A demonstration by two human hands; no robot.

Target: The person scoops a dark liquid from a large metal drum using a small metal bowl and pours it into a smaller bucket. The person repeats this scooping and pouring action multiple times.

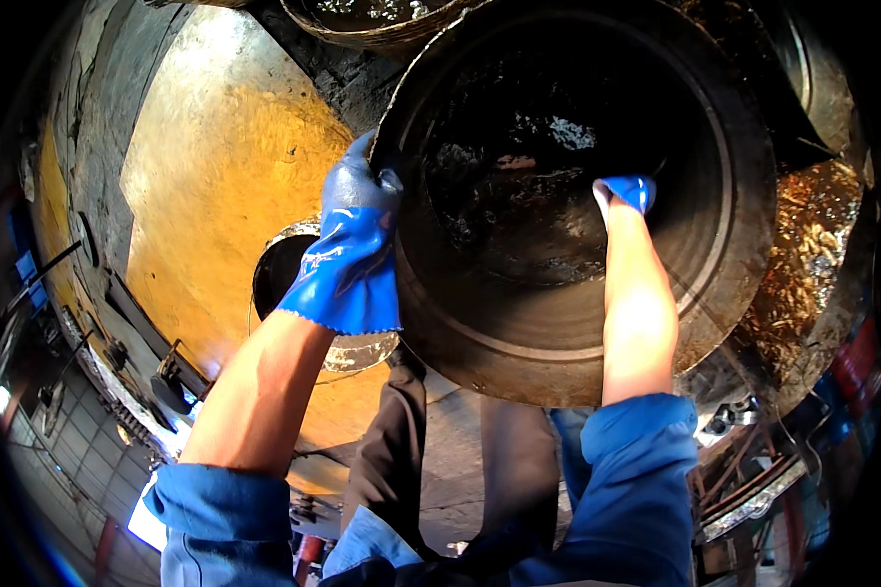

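Observation:
A large dark metal drum stands in front of me with its round mouth toward me. My left hand, in a blue rubber glove, is closed over the left rim, with the thumb on the inner side. My right hand reaches down inside the drum. Only the blue cuff of its glove shows; the fingers and anything in them are lost in the dark. Wet black residue glints at the drum's bottom, beyond the right hand.
A smaller bucket stands just left of the drum, partly behind my left forearm. Another round container sits at the top edge. Yellow worn sheeting covers the floor at left. Shiny brown wet material lies right of the drum.

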